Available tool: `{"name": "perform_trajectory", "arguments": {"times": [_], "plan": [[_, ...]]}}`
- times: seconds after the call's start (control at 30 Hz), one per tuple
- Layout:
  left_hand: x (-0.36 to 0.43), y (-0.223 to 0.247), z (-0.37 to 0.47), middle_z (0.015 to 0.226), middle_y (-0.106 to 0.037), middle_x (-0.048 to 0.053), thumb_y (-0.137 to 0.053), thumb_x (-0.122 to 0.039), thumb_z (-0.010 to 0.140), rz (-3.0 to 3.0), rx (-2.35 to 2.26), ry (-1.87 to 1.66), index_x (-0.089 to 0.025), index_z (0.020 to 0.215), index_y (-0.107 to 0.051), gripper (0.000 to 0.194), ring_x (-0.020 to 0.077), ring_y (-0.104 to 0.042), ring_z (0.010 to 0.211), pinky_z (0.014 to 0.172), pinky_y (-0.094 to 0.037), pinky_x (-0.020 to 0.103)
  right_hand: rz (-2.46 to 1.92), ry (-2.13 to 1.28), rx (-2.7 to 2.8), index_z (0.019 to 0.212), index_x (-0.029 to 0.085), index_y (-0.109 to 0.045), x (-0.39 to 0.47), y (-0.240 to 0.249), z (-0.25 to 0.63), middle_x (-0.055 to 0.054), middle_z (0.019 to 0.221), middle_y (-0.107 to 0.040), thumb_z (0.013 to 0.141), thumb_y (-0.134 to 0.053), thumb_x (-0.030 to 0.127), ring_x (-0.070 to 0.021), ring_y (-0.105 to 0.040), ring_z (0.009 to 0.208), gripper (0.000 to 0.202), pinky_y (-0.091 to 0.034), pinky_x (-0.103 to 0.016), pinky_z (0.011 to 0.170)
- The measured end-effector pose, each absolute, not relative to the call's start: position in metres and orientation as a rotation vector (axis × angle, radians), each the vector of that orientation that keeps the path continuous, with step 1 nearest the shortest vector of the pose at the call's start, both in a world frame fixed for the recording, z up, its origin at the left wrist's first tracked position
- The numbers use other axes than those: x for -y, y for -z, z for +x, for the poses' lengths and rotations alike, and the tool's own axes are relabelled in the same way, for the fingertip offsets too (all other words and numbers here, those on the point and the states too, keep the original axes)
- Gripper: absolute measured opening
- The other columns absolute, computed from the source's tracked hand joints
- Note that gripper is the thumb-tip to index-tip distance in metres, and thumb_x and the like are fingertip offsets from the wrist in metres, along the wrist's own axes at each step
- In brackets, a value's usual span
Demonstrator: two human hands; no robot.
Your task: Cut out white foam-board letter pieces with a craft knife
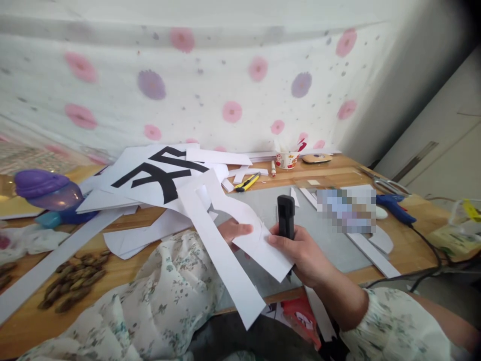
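Note:
A white cut-out piece [221, 205] of stiff paper or thin board, with a long straight arm and a curved arm, is held above the grey mat [330, 250]. My left hand [236, 229] is closed on its curved part, thumb on top and the other fingers hidden beneath. My right hand [306, 250] grips an upright black tool [285, 213] that looks like a stapler. The right thumb also presses the lower end of the curved arm. A dark tip shows under that end.
White sheets with black lettering [150, 175] pile at back left. A yellow utility knife [248, 182], paper cup [287, 159], scissors [391, 186] and blue glue gun [396, 208] lie around the mat. Peanuts [75, 281] and a purple-lidded bottle [48, 193] are left. One area is pixelated.

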State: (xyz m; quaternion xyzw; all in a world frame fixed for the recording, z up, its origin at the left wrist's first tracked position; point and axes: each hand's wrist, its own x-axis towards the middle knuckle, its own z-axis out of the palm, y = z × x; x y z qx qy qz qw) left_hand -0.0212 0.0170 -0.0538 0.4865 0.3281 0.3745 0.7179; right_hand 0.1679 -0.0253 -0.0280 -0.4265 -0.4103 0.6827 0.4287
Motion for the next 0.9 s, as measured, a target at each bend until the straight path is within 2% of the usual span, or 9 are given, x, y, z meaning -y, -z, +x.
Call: {"name": "perform_trajectory", "arguments": {"times": [0.17,0.4,0.53,0.73,0.9], "plan": [[-0.023,0.059,-0.031,0.048,-0.064,0.009,-0.076,-0.044,0.058,1.205,-0.613,-0.63,-0.011,0.056,-0.069,0.033,0.0178,-0.056,0.041,0.032,-0.031,0.023,-1.061,-1.737,1.108,0.075,0.015,-0.059,0.026,0.028,0.173,0.005,0.058,-0.055,0.058,-0.085,0.042,-0.0079,-0.048,0.05,0.041,-0.033,-0.019,0.045],[-0.015,0.052,-0.019,0.057,-0.067,0.004,-0.071,-0.041,0.059,1.149,-0.656,-0.689,-0.012,0.075,-0.071,0.033,0.0139,-0.054,0.039,0.032,-0.04,0.022,-0.891,-1.987,1.219,0.079,0.012,-0.066,0.028,0.032,0.179,0.0,0.065,-0.063,0.062,-0.084,0.039,-0.0084,-0.052,0.053,0.036,-0.036,-0.019,0.048],[-0.006,0.043,-0.017,0.049,-0.062,0.004,-0.067,-0.041,0.059,1.139,-0.695,-0.665,-0.013,0.065,-0.068,0.029,0.0121,-0.051,0.035,0.031,-0.036,0.02,-0.859,-2.027,1.184,0.081,0.013,-0.067,0.03,0.033,0.179,-0.001,0.068,-0.066,0.061,-0.084,0.037,-0.0108,-0.056,0.055,0.035,-0.041,-0.02,0.05],[0.0,0.035,-0.018,0.048,-0.062,0.0,-0.064,-0.034,0.064,1.129,-0.727,-0.659,-0.014,0.066,-0.067,0.021,0.0116,-0.052,0.038,0.036,-0.038,0.02,-0.859,-2.033,1.172,0.082,0.013,-0.066,0.03,0.033,0.179,-0.001,0.069,-0.065,0.062,-0.083,0.037,-0.0108,-0.056,0.056,0.036,-0.041,-0.019,0.049],[-0.002,0.032,-0.014,0.051,-0.062,0.0,-0.064,-0.045,0.069,1.138,-0.686,-0.787,-0.015,0.066,-0.067,0.03,0.0113,-0.053,0.041,0.039,-0.037,0.021,-0.859,-1.993,1.141,0.081,0.013,-0.066,0.03,0.035,0.179,0.001,0.063,-0.062,0.062,-0.084,0.038,-0.0081,-0.051,0.05,0.036,-0.037,-0.018,0.045]]}}
